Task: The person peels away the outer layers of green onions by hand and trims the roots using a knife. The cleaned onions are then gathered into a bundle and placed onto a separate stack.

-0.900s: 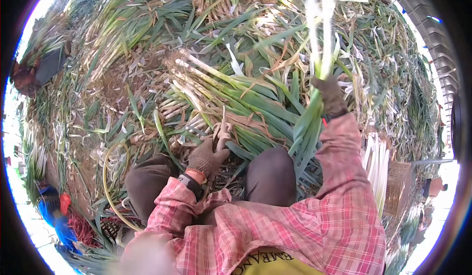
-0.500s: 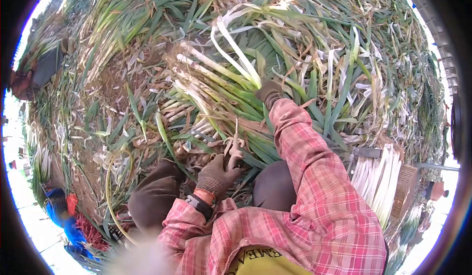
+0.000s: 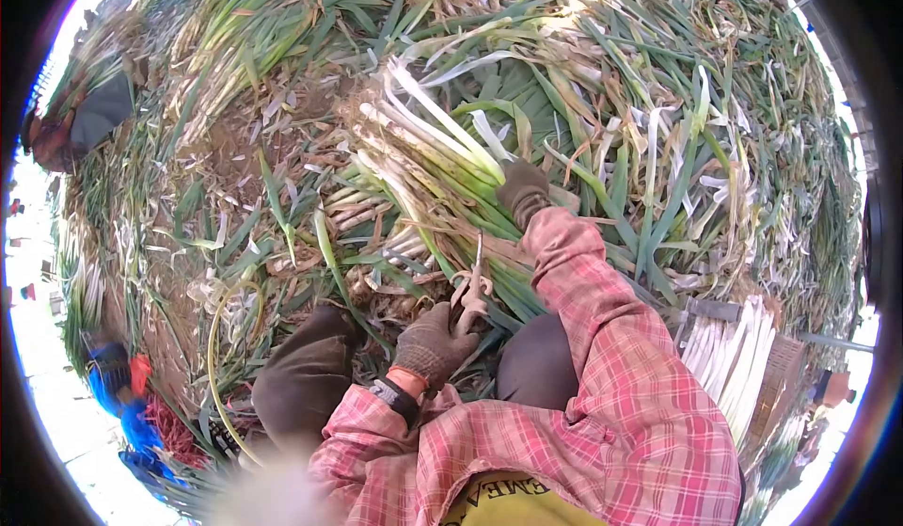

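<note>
My right hand [image 3: 523,190], in a brown glove, is closed around the green part of a spring onion [image 3: 450,131]. That stalk's white shank points up and left, and a loose pale strip of skin hangs near my fingers. Under it lies a bunch of untrimmed spring onions [image 3: 414,173], roots to the upper left and leaves running beneath my right forearm. My left hand [image 3: 435,345], also gloved, is wrapped round a pale air blow gun [image 3: 470,302] with a thin nozzle pointing upward. It is held just below the bunch, between my knees.
A yellow hose [image 3: 215,375] curves along the ground at my left. Cleaned white spring onions [image 3: 729,361] lie beside a wicker basket [image 3: 781,375] at right. Leaves and peeled skins cover the ground. Another person [image 3: 89,121] is partly visible at far left; blue cloth [image 3: 132,422] lies lower left.
The held spring onion's white end has swung down and left, closer over the bunch. The pale skin has shifted toward my right hand. Both hands appear slightly lower and farther right.
</note>
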Tool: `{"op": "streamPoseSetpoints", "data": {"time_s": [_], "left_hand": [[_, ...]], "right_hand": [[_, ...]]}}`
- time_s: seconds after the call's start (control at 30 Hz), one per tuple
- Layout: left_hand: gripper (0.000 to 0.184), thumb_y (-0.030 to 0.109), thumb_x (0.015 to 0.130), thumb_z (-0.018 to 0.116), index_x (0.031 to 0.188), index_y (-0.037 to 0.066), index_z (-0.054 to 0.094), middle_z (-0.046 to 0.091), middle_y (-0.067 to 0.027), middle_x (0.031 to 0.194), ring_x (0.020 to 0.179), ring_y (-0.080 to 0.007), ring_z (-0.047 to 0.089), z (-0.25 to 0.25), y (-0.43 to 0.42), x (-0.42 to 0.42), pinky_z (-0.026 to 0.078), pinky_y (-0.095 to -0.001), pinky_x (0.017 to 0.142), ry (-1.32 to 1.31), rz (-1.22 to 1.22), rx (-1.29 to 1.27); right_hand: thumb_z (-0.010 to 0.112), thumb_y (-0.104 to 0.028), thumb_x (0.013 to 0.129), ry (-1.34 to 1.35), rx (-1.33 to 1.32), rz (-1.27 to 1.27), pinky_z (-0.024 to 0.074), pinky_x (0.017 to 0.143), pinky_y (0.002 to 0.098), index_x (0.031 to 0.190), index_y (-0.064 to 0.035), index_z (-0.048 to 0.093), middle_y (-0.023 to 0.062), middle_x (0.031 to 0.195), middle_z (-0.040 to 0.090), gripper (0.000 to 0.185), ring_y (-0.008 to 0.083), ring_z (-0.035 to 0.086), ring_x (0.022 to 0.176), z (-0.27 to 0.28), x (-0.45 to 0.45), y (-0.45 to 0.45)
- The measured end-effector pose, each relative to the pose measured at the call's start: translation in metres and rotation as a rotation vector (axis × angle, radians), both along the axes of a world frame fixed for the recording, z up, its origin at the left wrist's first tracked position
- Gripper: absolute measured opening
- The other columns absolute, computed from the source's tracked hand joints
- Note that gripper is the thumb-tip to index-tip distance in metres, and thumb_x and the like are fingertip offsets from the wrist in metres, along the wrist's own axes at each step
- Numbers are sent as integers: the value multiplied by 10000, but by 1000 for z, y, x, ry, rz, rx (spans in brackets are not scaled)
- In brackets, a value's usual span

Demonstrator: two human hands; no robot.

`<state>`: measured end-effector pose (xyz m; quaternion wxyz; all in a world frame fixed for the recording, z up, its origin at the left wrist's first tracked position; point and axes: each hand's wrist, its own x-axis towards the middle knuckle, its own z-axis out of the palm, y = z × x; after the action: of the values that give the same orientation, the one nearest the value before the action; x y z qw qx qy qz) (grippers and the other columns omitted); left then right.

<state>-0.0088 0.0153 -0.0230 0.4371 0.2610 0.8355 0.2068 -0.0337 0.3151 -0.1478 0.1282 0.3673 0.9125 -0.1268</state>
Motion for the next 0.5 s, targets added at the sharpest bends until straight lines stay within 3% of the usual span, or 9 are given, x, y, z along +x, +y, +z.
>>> {"op": "streamPoseSetpoints", "data": {"time_s": [0.13,0.27,0.4,0.47,0.5], "left_hand": [[464,421,717,664,956,36,567,625,-232,904,889,-388,614,2,0,-1,465,-458,771,-20,6,-49],[497,426,711,664,986,24,570,631,-234,920,892,-387,618,0,-3,-2,470,-453,785,-20,22,-66],[510,421,712,664,1012,19,569,638,-229,945,914,-382,622,2,-4,0,474,-442,802,-17,23,-89],[506,413,716,664,1023,21,572,641,-226,957,921,-382,622,6,-4,-4,475,-441,807,8,63,-25],[501,408,718,664,1026,23,575,641,-225,963,923,-382,621,7,-6,-4,474,-441,809,21,105,29]], "right_hand": [[628,-263,749,117,-19,-35,479,884,425,1130,-123,610,181,1076,639,406,324,617,1007,0,11,-3],[652,-330,753,2,-169,-70,469,921,399,1204,-47,558,216,1111,628,541,354,601,1040,-15,11,15],[668,-343,744,-24,-201,-21,463,939,390,1233,-39,547,216,1139,619,588,343,590,1075,-29,11,28],[662,-330,755,-78,-215,-54,457,956,388,1217,-68,577,202,1151,620,537,318,576,1119,-28,8,40],[692,-343,731,-74,-172,16,462,941,387,1204,-50,580,214,1130,624,567,330,589,1089,3,11,38]]}}
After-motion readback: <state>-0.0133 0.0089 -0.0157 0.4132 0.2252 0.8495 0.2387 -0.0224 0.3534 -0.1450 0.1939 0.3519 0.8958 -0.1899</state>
